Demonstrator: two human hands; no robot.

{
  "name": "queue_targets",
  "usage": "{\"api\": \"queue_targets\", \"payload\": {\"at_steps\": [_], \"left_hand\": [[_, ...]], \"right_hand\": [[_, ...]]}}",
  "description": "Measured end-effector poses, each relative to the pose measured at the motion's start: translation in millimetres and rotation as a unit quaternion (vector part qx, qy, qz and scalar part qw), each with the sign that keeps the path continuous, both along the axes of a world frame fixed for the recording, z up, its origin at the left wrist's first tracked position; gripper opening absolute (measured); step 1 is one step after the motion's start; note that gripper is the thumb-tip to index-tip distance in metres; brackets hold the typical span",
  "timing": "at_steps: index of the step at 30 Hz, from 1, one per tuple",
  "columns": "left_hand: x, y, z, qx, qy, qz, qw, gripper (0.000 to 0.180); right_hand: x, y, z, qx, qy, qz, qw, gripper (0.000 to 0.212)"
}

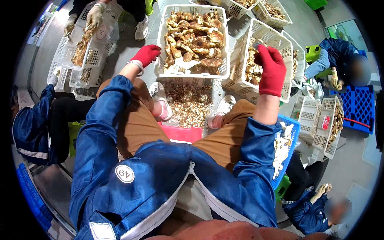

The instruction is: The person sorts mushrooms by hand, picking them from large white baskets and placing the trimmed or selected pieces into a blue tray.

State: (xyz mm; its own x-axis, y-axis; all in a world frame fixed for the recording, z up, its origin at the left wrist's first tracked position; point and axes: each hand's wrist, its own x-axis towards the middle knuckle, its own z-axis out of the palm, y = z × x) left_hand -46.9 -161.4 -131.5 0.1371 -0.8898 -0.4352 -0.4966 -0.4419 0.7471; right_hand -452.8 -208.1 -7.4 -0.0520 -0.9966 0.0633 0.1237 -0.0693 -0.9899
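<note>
My left hand [146, 55], in a red glove with a pale band at the wrist, is beside the left rim of a white crate [193, 75]. Its fingers are slightly bent and apart, with nothing visible in them. Brown and cream mushrooms [200, 36] fill that crate, with some white pieces at its near end. My right hand [273, 71], gloved in red too, is raised over a second white crate [286, 60] holding more mushrooms [253, 68]. Its fingers are closed around a small greyish thing [259, 42], mostly hidden, whose kind I cannot make out.
Brown scraps [192, 106] cover the floor between my feet. A blue tray [295, 134] of white pieces stands by my right thigh. At the left, a co-worker's gloved hands [94, 18] hold a mushroom over stacked white crates [98, 48]. Other people sit at the right.
</note>
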Motion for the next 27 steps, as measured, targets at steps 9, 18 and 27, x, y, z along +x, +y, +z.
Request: {"api": "queue_targets", "payload": {"at_steps": [9, 18, 27], "left_hand": [[-43, -59, -126, -0.102, -0.127, 0.106, 0.981, 0.046], [-73, -107, -92, -0.252, -0.365, -0.278, 0.852, 0.030], [-62, -119, -78, -0.320, -0.364, -0.328, 0.811, 0.020]], "right_hand": [[34, -31, -53, 0.143, 0.095, 0.103, 0.980, 0.024], [33, -43, -58, 0.142, 0.169, 0.112, 0.969, 0.021], [20, -34, -58, 0.132, 0.182, 0.111, 0.968, 0.021]]}}
